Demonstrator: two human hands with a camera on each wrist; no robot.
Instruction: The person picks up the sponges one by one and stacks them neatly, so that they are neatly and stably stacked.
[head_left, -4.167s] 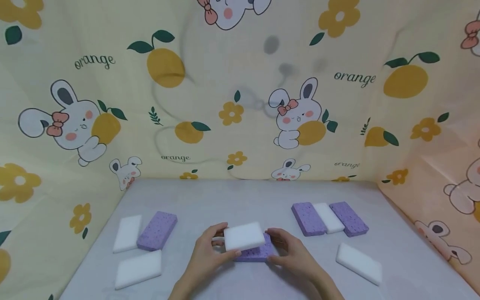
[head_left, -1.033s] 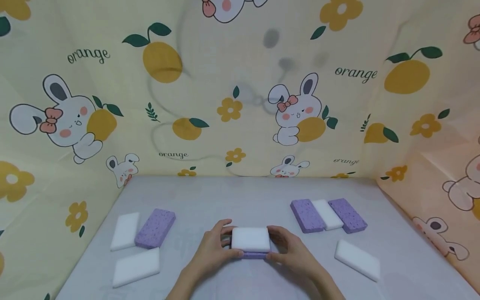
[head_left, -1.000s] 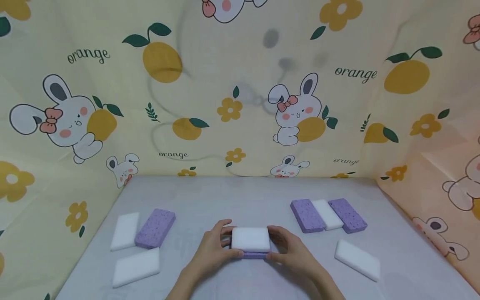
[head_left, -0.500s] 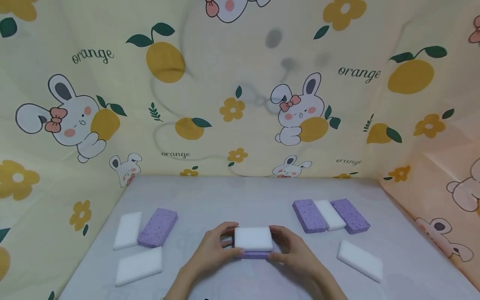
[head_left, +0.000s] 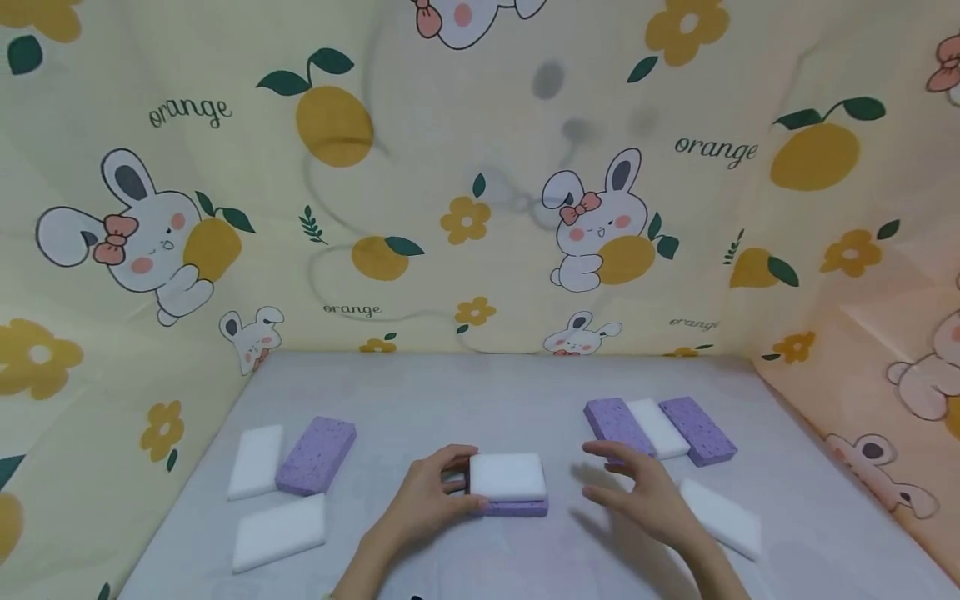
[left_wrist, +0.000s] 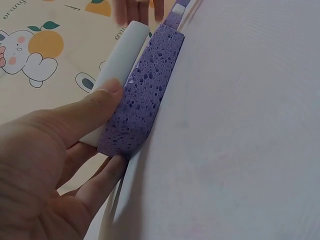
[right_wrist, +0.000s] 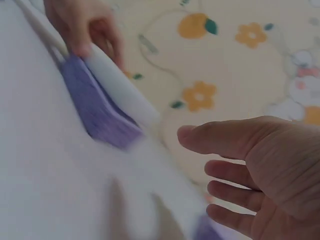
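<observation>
In the middle of the table, a white sponge lies flat on top of a purple sponge, roughly lined up with it. My left hand pinches the left end of this pair. The left wrist view shows its thumb on the long edge of the white sponge, near the seam with the pitted purple sponge. Apart from the pair, to its right, my right hand hovers with fingers spread and nothing in it. The right wrist view has the right hand in front, the sponges blurred beyond.
On the left lie a white sponge, a purple one and another white sponge. At the right are two purple sponges with a white sponge between. A white sponge lies partly behind the right forearm. Patterned cloth surrounds the table.
Earlier the white sponge was tilted in the left hand over the purple one; it then came down flat onto it. Since half a second ago the right hand has let go and moved right.
</observation>
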